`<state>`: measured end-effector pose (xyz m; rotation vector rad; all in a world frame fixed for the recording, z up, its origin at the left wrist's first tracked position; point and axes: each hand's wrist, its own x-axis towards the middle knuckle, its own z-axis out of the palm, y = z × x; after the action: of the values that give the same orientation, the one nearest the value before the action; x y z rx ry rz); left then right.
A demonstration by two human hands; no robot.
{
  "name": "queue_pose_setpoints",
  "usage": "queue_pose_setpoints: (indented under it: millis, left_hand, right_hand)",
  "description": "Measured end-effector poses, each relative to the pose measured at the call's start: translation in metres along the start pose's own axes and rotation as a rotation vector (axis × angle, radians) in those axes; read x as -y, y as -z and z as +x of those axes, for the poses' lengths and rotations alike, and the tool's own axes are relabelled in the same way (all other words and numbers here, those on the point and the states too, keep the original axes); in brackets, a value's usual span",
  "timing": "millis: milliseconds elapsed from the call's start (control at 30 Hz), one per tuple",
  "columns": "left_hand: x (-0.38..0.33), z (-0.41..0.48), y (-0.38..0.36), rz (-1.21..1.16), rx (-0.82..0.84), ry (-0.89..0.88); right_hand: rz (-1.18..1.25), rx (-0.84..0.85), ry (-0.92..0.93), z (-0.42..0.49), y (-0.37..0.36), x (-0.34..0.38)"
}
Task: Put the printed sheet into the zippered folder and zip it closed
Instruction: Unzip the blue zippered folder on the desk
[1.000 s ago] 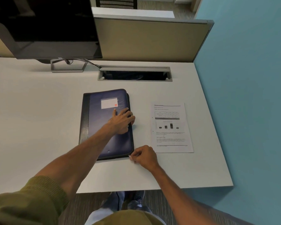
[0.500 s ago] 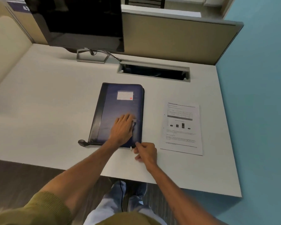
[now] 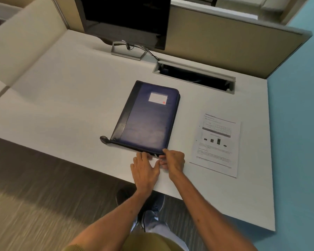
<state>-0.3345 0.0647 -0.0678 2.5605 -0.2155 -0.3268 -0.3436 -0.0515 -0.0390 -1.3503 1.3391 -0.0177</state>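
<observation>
A dark blue zippered folder (image 3: pixel 149 120) with a white label lies closed on the white desk (image 3: pixel 62 98). A black tab (image 3: pixel 104 139) sticks out at its near left corner. My right hand (image 3: pixel 173 161) pinches the small metal zipper pull (image 3: pixel 156 155) at the folder's near right corner. My left hand (image 3: pixel 145 170) lies flat on the desk just in front of the folder's near edge, fingers straight, fingertips touching that edge. The printed sheet (image 3: pixel 217 146), with a table and bar chart, lies flat on the desk to the right of the folder.
A black monitor (image 3: pixel 127 20) on a silver stand stands at the back of the desk. A cable slot (image 3: pixel 194 76) is cut into the desk behind the folder. Beige partition panels stand behind and to the left. A blue wall (image 3: pixel 297 124) borders the right edge.
My left hand has slid off the folder's cover down to its near edge. My right hand stays at the zipper pull. The view has shifted to the left.
</observation>
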Motion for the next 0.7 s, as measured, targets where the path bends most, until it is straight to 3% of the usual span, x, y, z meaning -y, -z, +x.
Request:
queue_pose_setpoints:
  millis: [167, 700]
  left_hand:
    - [-0.0116, 0.0018, -0.0048, -0.006, -0.038, 0.099]
    - [-0.0043, 0.0082, 0.0001, -0.076, -0.055, 0.051]
  right_hand:
    - [-0.043, -0.004, 0.022, -0.0012, -0.0001, 0.0004]
    - [-0.05, -0.051, 0.002, -0.0006, -0.0087, 0.0052]
